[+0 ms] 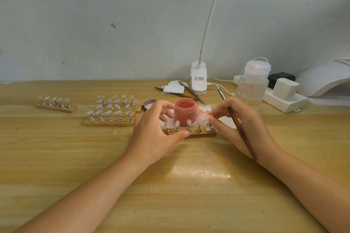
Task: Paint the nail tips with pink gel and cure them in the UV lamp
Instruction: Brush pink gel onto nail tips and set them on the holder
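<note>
An open jar of pink gel point(184, 111) stands mid-table. In front of it lies a wooden strip point(200, 133) carrying several metal stands with pink nail tips point(188, 122). My left hand point(157, 128) grips the strip's left end, thumb against its front edge. My right hand point(240, 125) holds a brown brush point(242, 134) along the palm while its fingertips pinch a nail tip stand point(209, 119) at the strip's right end. The white UV lamp point(325, 79) sits at the far right.
Several wooden strips with clear nail tips point(111, 112) lie to the left, one more point(56, 103) farther left. The jar's lid point(148, 104), tweezers point(191, 92), a clip lamp point(198, 79), a pump bottle point(253, 83) and a power strip point(284, 96) stand behind.
</note>
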The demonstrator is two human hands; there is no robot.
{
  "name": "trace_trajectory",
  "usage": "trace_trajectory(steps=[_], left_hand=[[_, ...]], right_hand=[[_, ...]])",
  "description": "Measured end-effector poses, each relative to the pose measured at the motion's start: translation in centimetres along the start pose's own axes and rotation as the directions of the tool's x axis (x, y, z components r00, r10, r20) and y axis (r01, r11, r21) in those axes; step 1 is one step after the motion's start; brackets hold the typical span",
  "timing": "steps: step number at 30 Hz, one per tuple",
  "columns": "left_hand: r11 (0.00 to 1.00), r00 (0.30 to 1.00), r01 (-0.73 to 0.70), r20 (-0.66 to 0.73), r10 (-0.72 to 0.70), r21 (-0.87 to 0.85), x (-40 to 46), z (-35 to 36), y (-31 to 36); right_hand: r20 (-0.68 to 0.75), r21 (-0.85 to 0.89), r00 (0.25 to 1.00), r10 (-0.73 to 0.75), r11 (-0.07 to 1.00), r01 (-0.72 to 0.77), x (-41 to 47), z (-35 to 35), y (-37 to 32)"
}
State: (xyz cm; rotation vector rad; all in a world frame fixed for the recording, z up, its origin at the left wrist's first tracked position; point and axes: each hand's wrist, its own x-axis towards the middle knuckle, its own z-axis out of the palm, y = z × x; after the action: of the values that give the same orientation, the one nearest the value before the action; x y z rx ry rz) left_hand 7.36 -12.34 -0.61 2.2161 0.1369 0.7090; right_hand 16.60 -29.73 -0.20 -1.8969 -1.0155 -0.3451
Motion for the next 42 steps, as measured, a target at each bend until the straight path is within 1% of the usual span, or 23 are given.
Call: trace_trajectory(steps=[7,10,16,17,19,21,24,26,28,30,34,36,42], left_hand=[[0.996,0.994,0.091,0.053,-0.091,-0.001,0.2,0.2,-0.7],[0.994,0.993,0.105,0.061,-0.105,-0.005,0.2,0.2,-0.9],[0.994,0.99,0.112,0.083,-0.112,0.003,0.3,0.2,-1.0],[0.994,0.99,0.113,0.088,-0.112,-0.006,0.3,0.2,-1.0],[0.993,0.989,0.112,0.096,-0.109,-0.022,0.4,0.2,-0.9],[0.994,0.991,0.1,0.098,-0.096,-0.035,0.3,0.1,-0.8],[0.998,0.996,0.05,0.072,-0.048,-0.038,0.2,0.2,-0.5],[0.999,0.999,0.024,0.042,-0.023,-0.026,0.2,0.2,-0.5],[0.999,0.999,0.019,0.033,-0.019,-0.028,0.2,0.3,-0.5],[0.999,0.999,0.012,0.044,-0.01,-0.044,0.2,0.2,-0.5],[0.996,0.998,-0.045,0.049,0.049,-0.078,0.2,0.1,-0.4],[0.994,0.996,-0.072,0.041,0.075,-0.085,0.2,0.2,-0.4],[0.99,0.996,-0.079,0.035,0.083,-0.117,0.2,0.2,-0.3]], right_hand=[[0.057,0.007,0.998,-0.014,1.0,0.014,-0.1,-0.2,0.1],[0.085,0.006,0.996,-0.004,1.0,0.004,-0.2,-0.1,0.2],[0.095,-0.024,0.995,0.002,1.0,0.0,-0.2,-0.2,0.3],[0.082,-0.031,0.997,0.002,1.0,0.0,-0.2,-0.2,0.3],[0.007,-0.04,1.0,-0.014,0.999,0.015,-0.2,-0.3,0.0],[-0.083,0.009,0.996,-0.028,1.0,0.029,-0.2,-0.3,-0.4],[-0.176,0.187,0.983,-0.046,0.979,0.079,-0.5,-0.3,-0.8],[-0.197,0.272,0.979,-0.045,0.957,0.099,-0.8,-0.1,-1.3],[-0.192,0.313,0.98,-0.049,0.943,0.109,-1.1,0.2,-1.9],[-0.169,0.295,0.981,-0.098,0.945,0.145,-1.3,0.5,-2.5],[-0.131,0.187,0.973,-0.191,0.959,0.213,-1.2,1.3,-3.4],[-0.148,0.123,0.97,-0.192,0.97,0.21,-1.3,1.6,-3.4],[-0.141,0.057,0.968,-0.205,0.975,0.215,-1.4,2.1,-2.7]])
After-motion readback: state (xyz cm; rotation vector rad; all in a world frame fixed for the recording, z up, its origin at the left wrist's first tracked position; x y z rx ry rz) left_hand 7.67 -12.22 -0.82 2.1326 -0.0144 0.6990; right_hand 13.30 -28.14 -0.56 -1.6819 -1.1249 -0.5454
